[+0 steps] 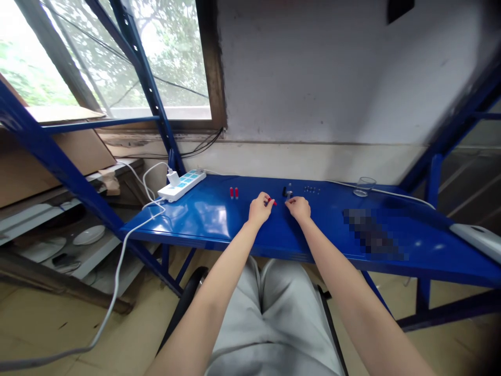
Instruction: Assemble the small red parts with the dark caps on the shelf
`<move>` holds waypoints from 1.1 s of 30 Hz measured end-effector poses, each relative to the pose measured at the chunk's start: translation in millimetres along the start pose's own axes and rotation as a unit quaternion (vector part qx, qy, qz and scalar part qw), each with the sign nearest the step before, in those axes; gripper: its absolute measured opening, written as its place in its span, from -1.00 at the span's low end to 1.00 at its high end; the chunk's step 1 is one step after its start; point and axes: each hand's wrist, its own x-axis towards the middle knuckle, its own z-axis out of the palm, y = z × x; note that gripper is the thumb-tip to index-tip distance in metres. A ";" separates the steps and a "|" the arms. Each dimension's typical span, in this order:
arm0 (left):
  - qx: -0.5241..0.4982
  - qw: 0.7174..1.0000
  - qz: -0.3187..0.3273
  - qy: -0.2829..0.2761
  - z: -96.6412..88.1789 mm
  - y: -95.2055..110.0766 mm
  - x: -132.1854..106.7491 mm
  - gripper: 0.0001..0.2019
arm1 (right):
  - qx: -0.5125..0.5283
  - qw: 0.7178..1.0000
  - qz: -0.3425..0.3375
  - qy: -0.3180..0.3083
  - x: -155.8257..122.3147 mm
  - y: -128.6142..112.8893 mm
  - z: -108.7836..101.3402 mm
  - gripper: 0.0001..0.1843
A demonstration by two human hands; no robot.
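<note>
Between the fingertips of my left hand (260,209) is a small red piece with a dark end (271,201), too small to name. My right hand (299,208) is just to the right, its thumb and finger pinched at a small clear piece (289,195) on the blue table. Beside that piece stands a small black one (284,191). Two small red pieces with pale lower ends (234,193) stand side by side, left of my left hand. Several tiny shiny parts (312,190) lie in rows beyond my right hand.
A white power strip (182,186) with a plug and cables lies on the table's left end. Toward the right are a clear glass (365,186), a blurred-out dark item (371,235) and a white device (478,240). Blue metal posts (146,78) flank the table (195,214).
</note>
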 end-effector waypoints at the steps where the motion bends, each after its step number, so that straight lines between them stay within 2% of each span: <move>1: -0.001 1.000 -0.002 0.004 -0.2 -0.4 0.1 -0.88 | 0.000 1.000 0.004 -0.001 1.0 -0.4 1.1 -0.81; 13: -0.009 1.000 -0.012 0.012 -2.3 2.6 -0.5 -0.88 | -0.010 1.000 -0.017 0.005 -1.6 2.0 3.4 -0.80; 17: -0.043 0.999 -0.008 0.024 -4.8 6.7 -0.3 -0.86 | -0.061 0.994 -0.081 0.028 -7.0 1.9 2.1 -0.83; 21: -0.069 0.997 -0.003 0.036 -6.7 10.9 0.0 -0.87 | -0.113 0.976 -0.176 0.062 -15.1 -0.1 1.7 -0.83; 24: -0.082 0.996 -0.010 0.028 -6.8 11.8 0.2 -0.87 | -0.132 0.964 -0.220 0.074 -19.6 -1.9 2.5 -0.83; 33: -0.118 0.992 -0.021 0.038 -3.2 7.6 1.6 -0.83 | -0.129 0.959 -0.240 0.082 -25.9 -5.6 0.5 -0.85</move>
